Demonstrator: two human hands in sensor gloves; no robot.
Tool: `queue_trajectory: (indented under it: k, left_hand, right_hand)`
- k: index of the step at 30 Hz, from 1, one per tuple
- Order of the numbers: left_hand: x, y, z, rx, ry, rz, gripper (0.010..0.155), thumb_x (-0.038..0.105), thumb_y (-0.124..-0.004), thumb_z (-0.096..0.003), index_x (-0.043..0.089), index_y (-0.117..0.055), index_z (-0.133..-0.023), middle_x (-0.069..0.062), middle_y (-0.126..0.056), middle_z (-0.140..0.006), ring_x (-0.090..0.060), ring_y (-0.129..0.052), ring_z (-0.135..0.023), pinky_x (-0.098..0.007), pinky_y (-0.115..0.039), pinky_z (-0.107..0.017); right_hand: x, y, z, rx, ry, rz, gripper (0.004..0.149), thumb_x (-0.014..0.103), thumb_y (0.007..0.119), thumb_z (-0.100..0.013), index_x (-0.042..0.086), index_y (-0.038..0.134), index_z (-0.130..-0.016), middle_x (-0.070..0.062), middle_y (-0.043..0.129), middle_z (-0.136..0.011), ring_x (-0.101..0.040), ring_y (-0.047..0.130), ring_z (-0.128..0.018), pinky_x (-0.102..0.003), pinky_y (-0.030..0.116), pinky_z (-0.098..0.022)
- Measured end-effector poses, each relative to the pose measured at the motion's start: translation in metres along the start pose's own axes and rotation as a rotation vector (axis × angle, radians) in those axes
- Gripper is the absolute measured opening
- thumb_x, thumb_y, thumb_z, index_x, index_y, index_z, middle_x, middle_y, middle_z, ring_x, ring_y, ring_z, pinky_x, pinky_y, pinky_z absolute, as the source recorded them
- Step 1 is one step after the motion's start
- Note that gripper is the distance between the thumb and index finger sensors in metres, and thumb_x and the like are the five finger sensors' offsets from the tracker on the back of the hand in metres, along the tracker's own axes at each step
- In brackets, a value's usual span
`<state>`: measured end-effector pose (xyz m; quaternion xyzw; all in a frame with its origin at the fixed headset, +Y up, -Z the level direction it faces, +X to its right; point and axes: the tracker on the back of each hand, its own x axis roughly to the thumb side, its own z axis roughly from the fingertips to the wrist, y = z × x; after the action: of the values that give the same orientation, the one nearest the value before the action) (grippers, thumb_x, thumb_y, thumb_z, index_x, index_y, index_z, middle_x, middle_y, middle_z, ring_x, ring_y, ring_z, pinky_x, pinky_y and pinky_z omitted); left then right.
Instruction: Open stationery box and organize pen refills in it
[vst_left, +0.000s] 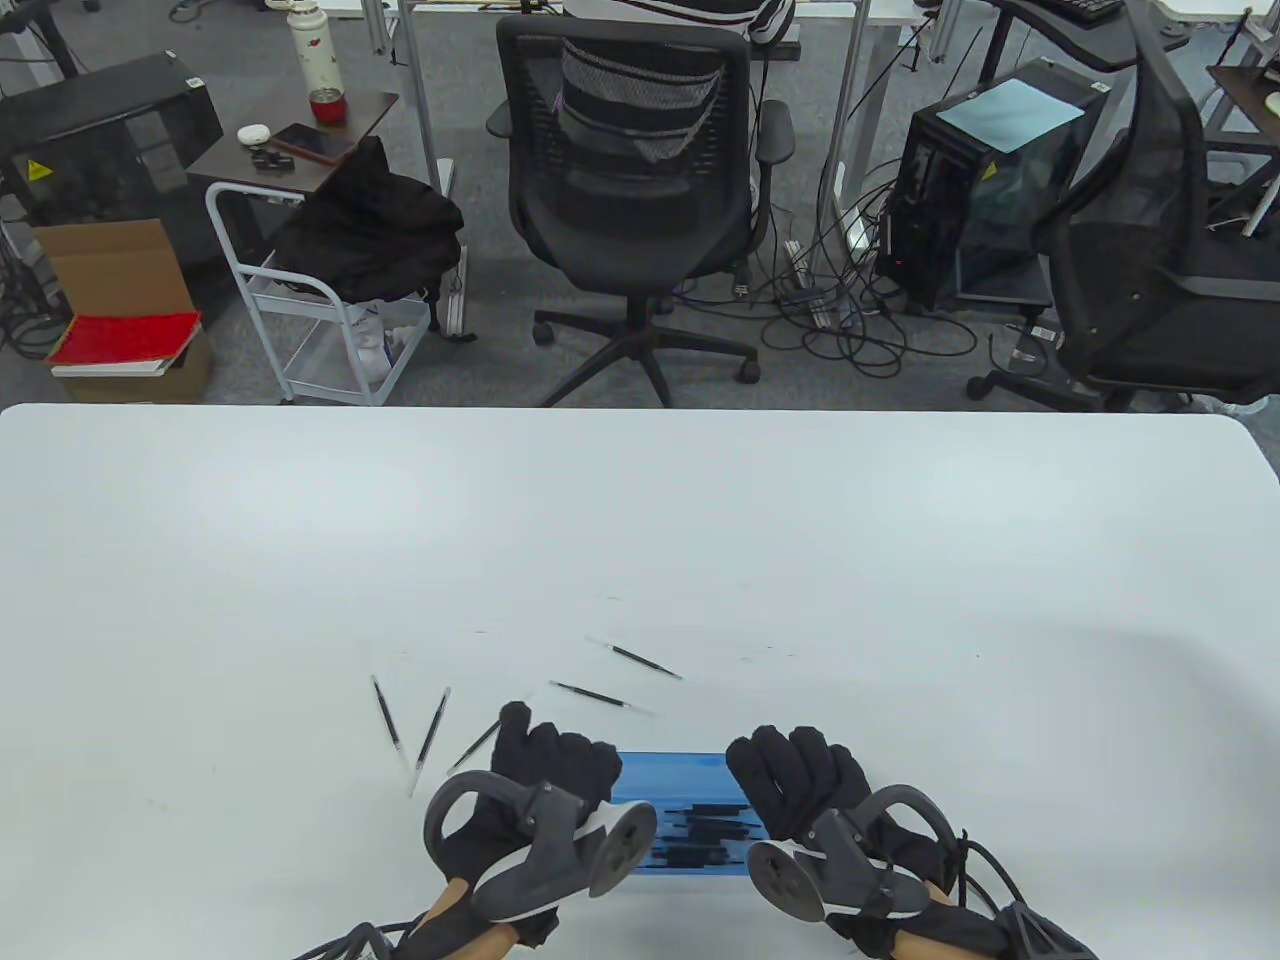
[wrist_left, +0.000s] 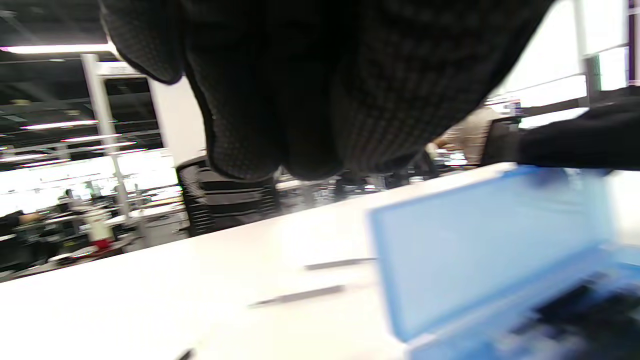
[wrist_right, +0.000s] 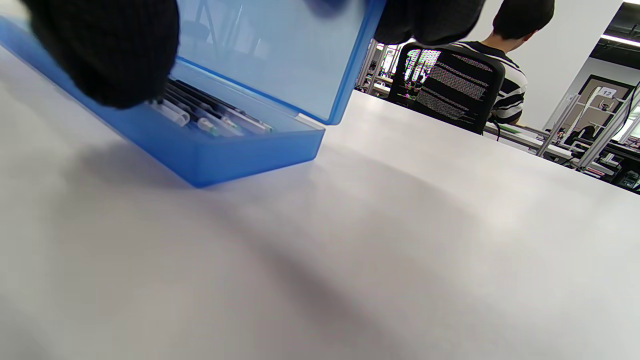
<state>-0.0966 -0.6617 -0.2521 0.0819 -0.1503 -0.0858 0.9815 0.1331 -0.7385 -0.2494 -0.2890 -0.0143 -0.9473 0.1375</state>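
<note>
Table view is showing both gloved hands working at the near edge of the desk, one on each end of the blue stationery box. Its translucent lid is standing raised at a tilt over the base — so the opening step looks done, or very nearly so. Looking across from the right wrist view, I am seeing several pens or refills already lying inside the base, side by side along its length.

The left hand is sitting at the box's left end with fingers curled over it; whether it is gripping the lid or the base I cannot tell. The right hand is holding the lid's right end, fingertips curled over its upper edge and another gloved part low in front of the base.

Five loose pen refills are still lying out on the desk, scattered just beyond and to the left of the box, none of them touched. That, to my eye, is the bulk of the job remaining — each needs gathering and laying in beside the ones already there.
</note>
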Motion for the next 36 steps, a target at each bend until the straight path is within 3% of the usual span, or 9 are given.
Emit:
queue_trajectory:
  k: [6, 12, 25, 36]
  left_hand:
    - [-0.048, -0.023, -0.017, -0.112, 0.203, 0.052, 0.045, 0.03, -0.093, -0.0483, 0.02, -0.087, -0.092, 0.001, -0.098, -0.086, -0.027, -0.102, -0.079, -0.063, -0.061, -0.078]
    - [-0.068, -0.056, -0.032, -0.238, 0.262, 0.033, 0.046, 0.031, -0.093, -0.0484, 0.021, -0.086, -0.093, 0.001, -0.097, -0.087, -0.026, -0.101, -0.08, -0.063, -0.061, -0.078]
    - [-0.073, -0.103, -0.052, -0.381, 0.321, -0.072, 0.047, 0.031, -0.094, -0.0487, 0.022, -0.084, -0.094, 0.0, -0.096, -0.09, -0.026, -0.099, -0.083, -0.063, -0.06, -0.079]
    - [-0.073, -0.109, -0.053, -0.385, 0.322, -0.077, 0.046, 0.03, -0.094, -0.0485, 0.022, -0.085, -0.093, 0.002, -0.097, -0.088, -0.025, -0.1, -0.081, -0.063, -0.06, -0.079]
  right_hand:
    - [0.0, 0.0, 0.0, 0.0, -0.001, 0.0, 0.113, 0.054, 0.082, -0.04, 0.011, 0.008, -0.114, -0.028, 0.026, -0.122, -0.059, 0.047, -0.106, -0.064, 0.054, -0.076]
    - [0.0, 0.0, 0.0, 0.0, -0.001, -0.001, 0.113, 0.054, 0.082, -0.041, 0.011, 0.008, -0.114, -0.028, 0.026, -0.122, -0.059, 0.047, -0.106, -0.064, 0.054, -0.076]
    - [0.0, 0.0, 0.0, 0.002, -0.002, -0.001, 0.113, 0.054, 0.082, -0.041, 0.011, 0.008, -0.114, -0.028, 0.026, -0.122, -0.059, 0.047, -0.106, -0.064, 0.054, -0.076]
    - [0.0, 0.0, 0.0, 0.002, -0.002, -0.002, 0.113, 0.054, 0.082, -0.041, 0.011, 0.008, -0.114, -0.028, 0.026, -0.122, -0.059, 0.047, -0.106, -0.064, 0.054, -0.076]
